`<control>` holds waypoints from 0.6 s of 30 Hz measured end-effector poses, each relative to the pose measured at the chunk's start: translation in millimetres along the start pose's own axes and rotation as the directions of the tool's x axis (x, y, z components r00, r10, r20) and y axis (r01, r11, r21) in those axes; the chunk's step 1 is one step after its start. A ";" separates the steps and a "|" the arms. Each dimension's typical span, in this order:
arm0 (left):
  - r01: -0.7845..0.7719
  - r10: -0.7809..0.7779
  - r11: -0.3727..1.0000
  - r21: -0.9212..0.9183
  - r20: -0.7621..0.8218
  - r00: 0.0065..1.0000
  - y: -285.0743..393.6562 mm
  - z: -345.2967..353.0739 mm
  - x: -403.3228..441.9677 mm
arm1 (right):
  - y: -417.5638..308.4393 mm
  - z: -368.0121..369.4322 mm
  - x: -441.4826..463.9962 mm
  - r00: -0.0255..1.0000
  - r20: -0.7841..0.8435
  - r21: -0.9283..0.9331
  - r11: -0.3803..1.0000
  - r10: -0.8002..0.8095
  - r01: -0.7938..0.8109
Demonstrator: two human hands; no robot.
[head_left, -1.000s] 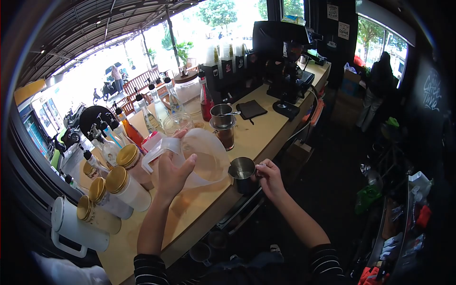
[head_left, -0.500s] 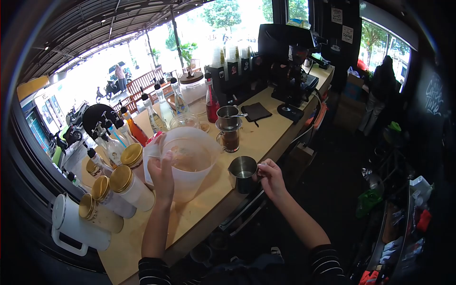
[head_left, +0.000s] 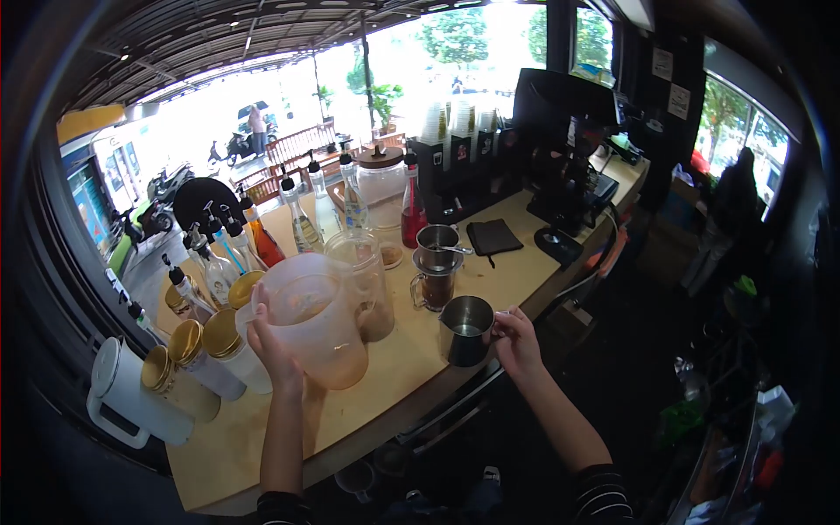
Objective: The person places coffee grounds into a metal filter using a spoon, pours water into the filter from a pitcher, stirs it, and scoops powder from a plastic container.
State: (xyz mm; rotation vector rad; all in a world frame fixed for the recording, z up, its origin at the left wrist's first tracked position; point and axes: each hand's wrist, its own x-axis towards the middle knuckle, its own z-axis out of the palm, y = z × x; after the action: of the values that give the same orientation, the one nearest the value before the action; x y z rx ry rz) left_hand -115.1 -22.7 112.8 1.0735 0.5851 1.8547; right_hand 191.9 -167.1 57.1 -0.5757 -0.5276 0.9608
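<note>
My left hand point(head_left: 275, 354) grips a frosted plastic pitcher point(head_left: 324, 337) by its handle side. The pitcher is tilted over the counter, and I cannot tell whether the brownish tint in its base is liquid or the wood showing through. A clear plastic jug point(head_left: 374, 293) stands just behind it. My right hand point(head_left: 518, 343) is closed around the handle of a steel milk jug point(head_left: 466, 331) at the counter's front edge. Behind this jug, a metal drip filter point(head_left: 437, 249) with a spoon on top sits on a glass mug point(head_left: 435, 290) of brown liquid.
Gold-lidded jars point(head_left: 182, 385) and a white jug point(head_left: 140, 398) line the left of the wooden counter point(head_left: 350, 437). Several pump bottles point(head_left: 302, 214) stand behind. A black pouch point(head_left: 494, 238) lies near a monitor point(head_left: 564, 105). A person point(head_left: 731, 210) stands far right.
My left hand has carried the frosted pitcher leftward, uncovering the clear jug behind it. My right hand still holds the steel jug near the edge. The camera view has swung left.
</note>
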 end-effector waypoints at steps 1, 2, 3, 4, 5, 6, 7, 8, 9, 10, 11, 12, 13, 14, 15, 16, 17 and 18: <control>0.015 -0.016 1.000 -0.013 -0.042 0.999 -3.2 -2.3 3.1 | -5.0 -4.1 6.5 1.000 -0.003 0.005 1.000 0.011 -0.011; 0.008 -0.008 1.000 -0.005 -0.056 0.998 -6.1 -5.5 5.9 | -10.8 -7.9 12.2 1.000 0.008 0.007 1.000 0.026 -0.026; 0.000 0.002 0.998 0.059 -0.048 0.999 -9.0 -10.1 8.4 | -17.4 -11.8 18.0 0.999 0.020 -0.007 1.000 0.027 -0.027; -0.007 0.013 0.992 0.123 -0.041 0.999 -10.7 -13.5 9.4 | -23.8 -16.6 24.5 0.999 0.034 -0.020 0.999 0.029 -0.029; -0.015 0.023 0.991 0.133 -0.059 0.998 -11.5 -15.3 8.9 | -30.4 -23.1 32.1 0.996 0.081 -0.028 0.999 0.027 -0.024; 0.004 0.007 0.992 0.126 -0.088 0.996 -10.9 -15.6 8.2 | -36.3 -28.0 38.4 0.994 0.097 -0.026 0.999 0.045 -0.042; 0.020 -0.007 0.993 0.115 -0.116 0.993 -11.0 -15.4 7.8 | -43.6 -31.9 45.0 0.992 0.102 -0.022 0.998 0.069 -0.067; 0.007 0.009 0.993 0.120 -0.132 0.991 -13.8 -19.1 7.1 | -52.2 -35.3 52.7 0.990 0.109 -0.018 0.996 0.089 -0.088; 0.005 -0.001 1.000 0.030 -0.127 0.992 -18.3 -25.4 4.2 | -61.6 -39.5 61.2 0.987 0.128 -0.017 0.995 0.099 -0.098; 0.002 -0.009 0.998 -0.059 -0.119 0.993 -18.1 -24.3 -3.0 | -70.4 -44.2 69.7 0.983 0.148 -0.050 0.994 0.108 -0.101; -0.014 0.007 0.999 -0.049 -0.133 0.991 -19.9 -23.4 -12.8 | -76.8 -48.2 76.7 0.979 0.167 -0.080 0.991 0.118 -0.106; -0.053 0.055 0.998 0.014 -0.214 0.975 -18.3 -15.6 -24.6 | -80.9 -49.2 83.1 0.974 0.186 -0.106 0.988 0.129 -0.110; -0.084 0.104 0.993 0.083 -0.293 0.950 -16.1 -6.8 -38.4 | -87.1 -43.4 88.5 0.977 0.163 -0.094 0.988 0.134 -0.120; -0.089 0.116 0.991 0.102 -0.306 0.945 -15.0 2.8 -55.3 | -90.8 -42.1 95.4 0.973 0.172 -0.088 0.986 0.154 -0.141; -0.202 0.303 0.931 0.303 -0.339 0.890 -14.0 16.9 -74.3 | -94.6 -42.6 102.9 0.968 0.191 -0.096 0.984 0.163 -0.147; -0.286 0.482 0.821 0.493 -0.332 0.811 -15.0 29.5 -91.6 | -98.1 -43.4 110.4 0.963 0.211 -0.108 0.983 0.170 -0.150; -0.284 0.491 0.815 0.506 -0.340 0.802 -17.4 37.6 -107.0 | -100.3 -43.6 118.2 0.956 0.246 -0.097 0.986 0.157 -0.137; -0.343 0.554 0.749 0.567 -0.251 0.794 -20.0 43.6 -121.3 | -102.4 -43.2 126.4 0.951 0.258 -0.096 0.984 0.172 -0.152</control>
State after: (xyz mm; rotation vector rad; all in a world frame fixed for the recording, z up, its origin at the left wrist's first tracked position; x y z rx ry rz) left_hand -40.5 -119.5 67.3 1.2452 1.1832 2.4818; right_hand 340.9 -112.8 113.5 -0.5669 -0.7679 1.1883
